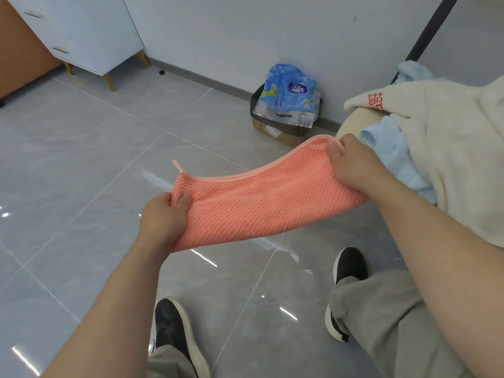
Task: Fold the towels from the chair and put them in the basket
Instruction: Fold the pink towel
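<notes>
A pink waffle-weave towel [261,197] hangs stretched in the air between my two hands, above the floor. My left hand [163,219] pinches its left end, thumb on top. My right hand [354,162] grips its right end, higher and farther from me. A small loop sticks up from the towel's upper left corner. On the chair [351,124] at the right lie a cream towel [447,148] with red print and a light blue towel [395,156], partly under it. No basket is in view.
A cardboard box [278,129] holding a blue plastic package [289,94] stands against the wall. A white drawer cabinet [81,31] on gold legs stands at the back left. A dark pole [431,25] leans at the upper right. Grey glossy floor tiles [81,159] lie below; my shoes are at the bottom.
</notes>
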{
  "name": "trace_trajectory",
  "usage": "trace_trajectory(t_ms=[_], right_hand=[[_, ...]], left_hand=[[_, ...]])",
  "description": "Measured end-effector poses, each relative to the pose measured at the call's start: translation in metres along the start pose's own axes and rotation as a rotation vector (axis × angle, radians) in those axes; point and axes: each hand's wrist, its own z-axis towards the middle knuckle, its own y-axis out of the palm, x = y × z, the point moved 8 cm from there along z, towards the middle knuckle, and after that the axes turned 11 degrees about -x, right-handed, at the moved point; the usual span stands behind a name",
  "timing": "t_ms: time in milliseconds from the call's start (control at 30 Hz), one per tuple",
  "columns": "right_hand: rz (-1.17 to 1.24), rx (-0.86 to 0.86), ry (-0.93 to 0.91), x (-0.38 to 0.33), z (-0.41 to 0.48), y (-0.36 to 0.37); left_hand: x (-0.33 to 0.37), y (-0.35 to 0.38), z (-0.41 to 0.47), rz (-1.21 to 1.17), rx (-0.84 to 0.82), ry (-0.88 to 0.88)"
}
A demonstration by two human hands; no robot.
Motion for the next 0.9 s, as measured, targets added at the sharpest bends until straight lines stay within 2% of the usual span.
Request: trace_trajectory(t_ms=[133,267,400,500,600,700,900], right_hand=[[0.002,-0.027,0.015,-0.002,0.001,0.008],[0.109,-0.012,-0.008,-0.018,-0.005,0.017],[0.17,-0.024,-0.168,-0.059,-0.025,0.035],[0.133,-0.113,-0.287,-0.088,-0.041,0.057],[0.079,-0.206,-0.371,-0.107,-0.052,0.077],[0.05,-0.267,-0.38,-0.112,-0.056,0.09],[0.059,-0.272,-0.423,-0.111,-0.059,0.087]], left_hand=[[-0.001,0.006,-0.002,-0.052,-0.021,-0.034],[0.009,0.019,-0.007,-0.082,-0.059,-0.013],[0.031,0.035,-0.018,0.01,-0.059,0.094],[0.047,0.051,-0.025,0.11,-0.072,0.165],[0.057,0.063,-0.029,0.109,-0.103,0.202],[0.061,0.073,-0.034,0.021,-0.175,0.197],[0.065,0.085,-0.04,-0.397,-0.375,0.075]])
